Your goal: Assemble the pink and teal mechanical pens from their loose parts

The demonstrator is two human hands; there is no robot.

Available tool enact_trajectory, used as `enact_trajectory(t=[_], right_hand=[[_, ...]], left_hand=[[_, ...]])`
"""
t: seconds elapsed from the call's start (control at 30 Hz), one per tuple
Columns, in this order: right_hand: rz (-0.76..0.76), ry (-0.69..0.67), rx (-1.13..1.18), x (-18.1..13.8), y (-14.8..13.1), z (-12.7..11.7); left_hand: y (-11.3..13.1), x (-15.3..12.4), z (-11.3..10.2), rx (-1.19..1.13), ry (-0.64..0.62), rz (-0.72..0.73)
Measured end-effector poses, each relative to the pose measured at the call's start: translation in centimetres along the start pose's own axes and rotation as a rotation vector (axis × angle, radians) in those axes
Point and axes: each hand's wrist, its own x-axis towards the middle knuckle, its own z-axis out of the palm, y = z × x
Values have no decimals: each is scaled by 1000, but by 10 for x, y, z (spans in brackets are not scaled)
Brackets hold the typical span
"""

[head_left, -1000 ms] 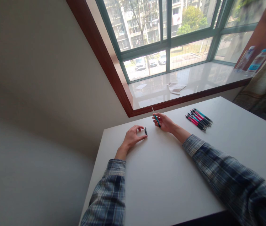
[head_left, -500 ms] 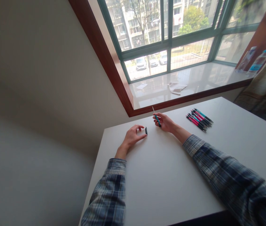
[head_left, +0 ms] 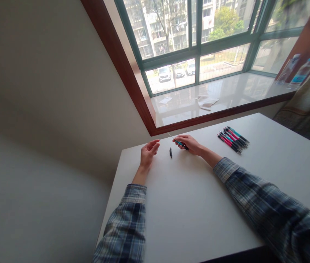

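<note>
My right hand (head_left: 190, 144) is closed around the teal and black barrel of a pen (head_left: 181, 144). A thin pale refill sticks out of the barrel's end and points up to the left. On the white table (head_left: 188, 204), between my two hands, lies a small black pen part (head_left: 170, 152) with a pointed tip, touched by neither hand. My left hand (head_left: 147, 154) is raised to the left of that part. Its fingers are stretched out with the thumb a little apart, and I see nothing in them.
Several pink, teal and black pens (head_left: 233, 139) lie in a bunch to the right. Behind the table runs a brown window frame (head_left: 199, 118). A cloth (head_left: 206, 102) and plastic bottles (head_left: 303, 73) are on the window sill.
My left hand has drawn back to the left, away from the small black part. The pen in my right hand has tilted over, its refill now pointing towards my left hand.
</note>
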Motion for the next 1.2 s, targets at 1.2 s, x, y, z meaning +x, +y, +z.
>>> enact_trajectory(t=[1.2], right_hand=[[-136,31,-462,-5,-2,10]], left_hand=[[-1,-2,15,-160,45,-122]])
